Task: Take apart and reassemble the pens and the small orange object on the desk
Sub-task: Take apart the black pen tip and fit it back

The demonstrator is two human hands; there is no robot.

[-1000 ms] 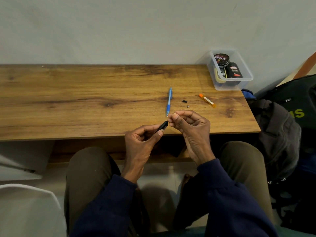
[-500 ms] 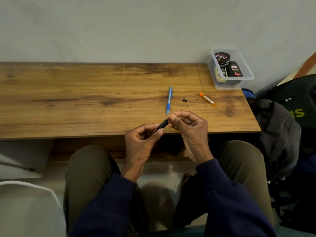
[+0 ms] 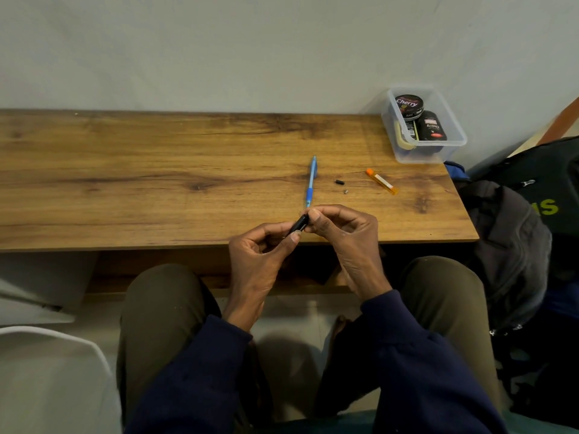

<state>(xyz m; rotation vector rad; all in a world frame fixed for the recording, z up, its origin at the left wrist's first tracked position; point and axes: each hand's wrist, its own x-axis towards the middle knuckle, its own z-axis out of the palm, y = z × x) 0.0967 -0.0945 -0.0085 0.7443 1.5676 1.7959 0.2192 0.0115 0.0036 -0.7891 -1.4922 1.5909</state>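
My left hand [image 3: 260,255] grips a short black pen barrel [image 3: 299,224] over the desk's front edge. My right hand [image 3: 341,233] pinches at the barrel's upper end with thumb and forefinger; what sits between those fingertips is hidden. A blue pen [image 3: 310,182] lies on the wooden desk [image 3: 156,183] just beyond my hands, pointing away from me. To its right lie a small black part [image 3: 340,182] and a tiny grey part [image 3: 346,192]. The small orange tube [image 3: 381,181] lies further right, slanted.
A clear plastic box [image 3: 451,142] with dark tins stands at the desk's back right corner against the wall. Dark bags [image 3: 513,245] crowd the desk's right end. A white chair back [image 3: 47,371] is at lower left. My knees are under the desk's front edge.
Both hands stay together on the black barrel with only slight finger shifts. The view has dipped a little; things on the desk have not moved.
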